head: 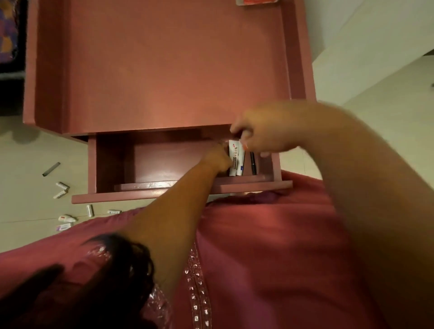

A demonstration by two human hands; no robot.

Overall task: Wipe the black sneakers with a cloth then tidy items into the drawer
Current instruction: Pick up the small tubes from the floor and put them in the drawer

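The pink cabinet's drawer (pixel 105 164) stands pulled out toward me. At its right end stand white tubes (pixel 237 159), with a black pen (pixel 253 163) beside them. My left hand (pixel 217 158) reaches into the drawer and its curled fingers grip the tubes from the left. My right hand (pixel 260 133) hovers over the same corner and pinches the top of a tube. No sneakers or cloth are in view.
The pink cabinet top (pixel 164 70) is bare apart from a red-white packet (pixel 256 1) at its far edge. Several small tubes and bottles (pixel 63 187) and a grey stick (pixel 51 169) lie scattered on the floor at the left. My pink dress fills the foreground.
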